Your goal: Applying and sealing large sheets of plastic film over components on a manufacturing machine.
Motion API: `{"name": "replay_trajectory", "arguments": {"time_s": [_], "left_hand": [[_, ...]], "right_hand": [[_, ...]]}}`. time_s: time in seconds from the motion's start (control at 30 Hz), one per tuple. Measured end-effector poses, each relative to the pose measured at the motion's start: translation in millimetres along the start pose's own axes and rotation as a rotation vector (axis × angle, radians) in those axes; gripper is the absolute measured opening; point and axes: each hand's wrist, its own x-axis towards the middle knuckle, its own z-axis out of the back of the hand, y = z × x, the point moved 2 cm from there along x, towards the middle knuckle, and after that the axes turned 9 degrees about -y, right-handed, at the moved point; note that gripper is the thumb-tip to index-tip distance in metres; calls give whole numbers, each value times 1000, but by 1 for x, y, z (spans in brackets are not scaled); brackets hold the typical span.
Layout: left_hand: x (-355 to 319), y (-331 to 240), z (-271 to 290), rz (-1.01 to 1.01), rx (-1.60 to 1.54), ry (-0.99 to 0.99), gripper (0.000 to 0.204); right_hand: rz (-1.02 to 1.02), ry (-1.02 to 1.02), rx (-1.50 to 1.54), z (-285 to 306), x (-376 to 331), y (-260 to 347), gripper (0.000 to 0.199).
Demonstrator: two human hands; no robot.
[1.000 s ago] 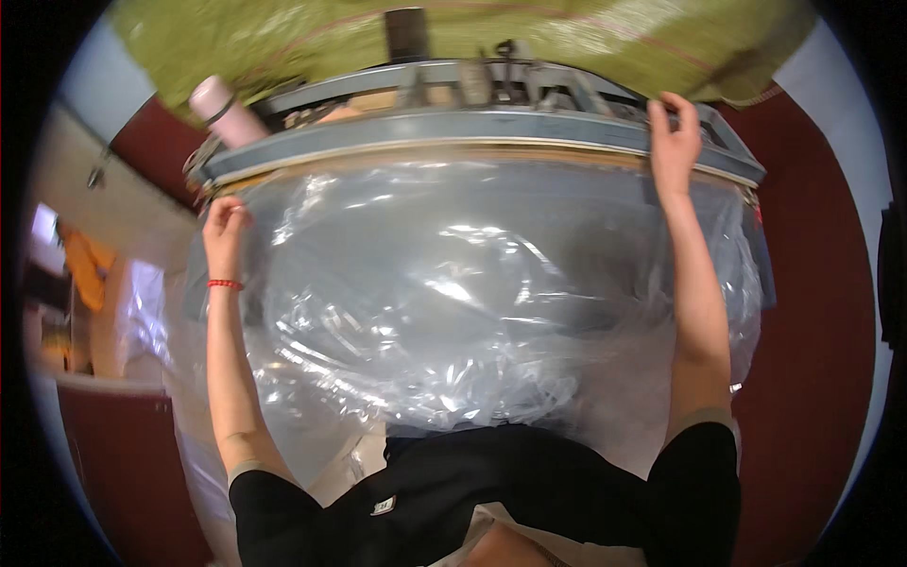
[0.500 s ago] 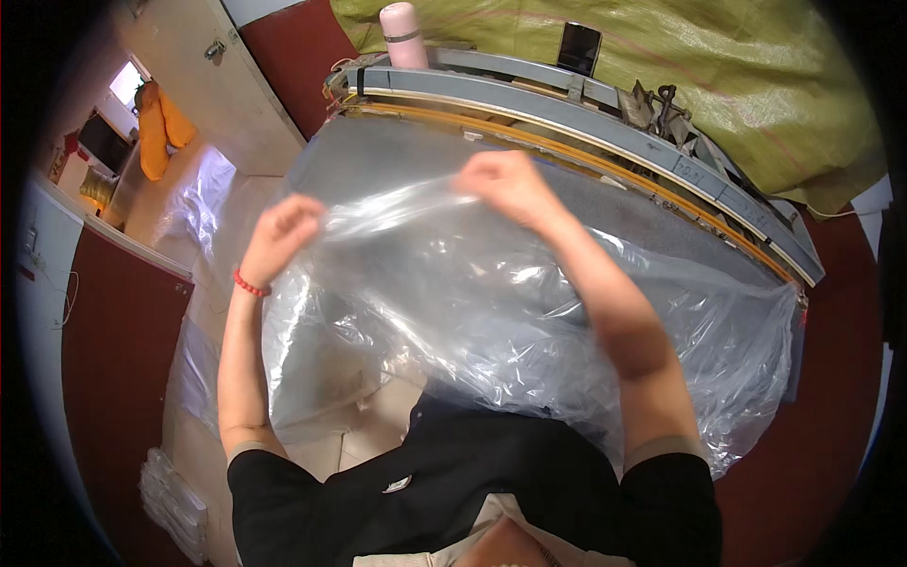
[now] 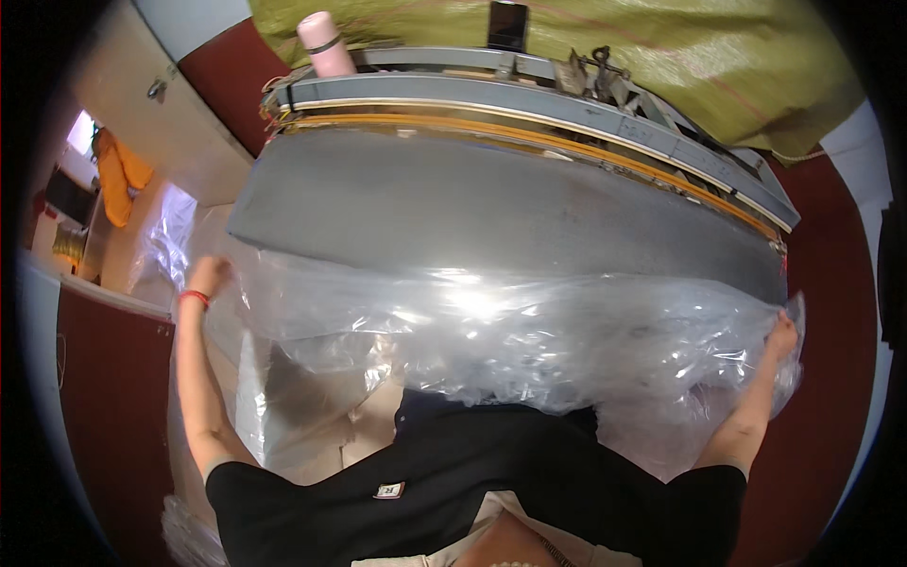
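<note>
A wide sheet of clear plastic film (image 3: pixel 567 326) is stretched between my hands, wrinkled and glossy. My left hand (image 3: pixel 210 275), with a red beaded bracelet at the wrist, is closed on the film's left end, off the left corner of the grey work surface (image 3: pixel 453 203). At the far right, my right hand (image 3: pixel 780 337) pinches the film's other end beside the surface's right corner. A bit of film sticks out past that hand. Between them the film's upper edge lies across the near part of the surface, and the lower part hangs toward my body.
Behind the surface runs a long grey metal frame (image 3: pixel 529 99) with an orange strip (image 3: pixel 491 129). A pink bottle (image 3: pixel 326 45), a dark phone (image 3: pixel 507 26) and metal clamps (image 3: pixel 603 71) are along the back. More bundled plastic (image 3: pixel 189 531) lies at lower left; a door (image 3: pixel 142 104) stands at left.
My hands have moved far apart, left hand leftward and right hand to the far right. The film has spread wide and come toward me, baring more of the grey surface.
</note>
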Motion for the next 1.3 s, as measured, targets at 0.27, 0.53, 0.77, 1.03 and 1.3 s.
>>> {"name": "replay_trajectory", "arguments": {"time_s": [0.27, 0.53, 0.77, 1.03, 1.3], "left_hand": [[139, -204, 76, -8, -342, -1242, 29], [183, -183, -79, 134, 168, -237, 66], [178, -164, -60, 16, 43, -583, 47], [-21, -496, -26, -285, -1361, 668, 58], [-51, -501, -22, -354, -1208, 642, 38]], "right_hand": [[-365, -40, -239, 57, 30, -72, 46], [-324, 42, -317, -1, 33, -43, 30], [-230, -74, -489, 0, 20, 3, 26], [-224, -87, -501, 2, 24, -5, 25], [-210, -72, -476, -11, 20, -1, 27]]}}
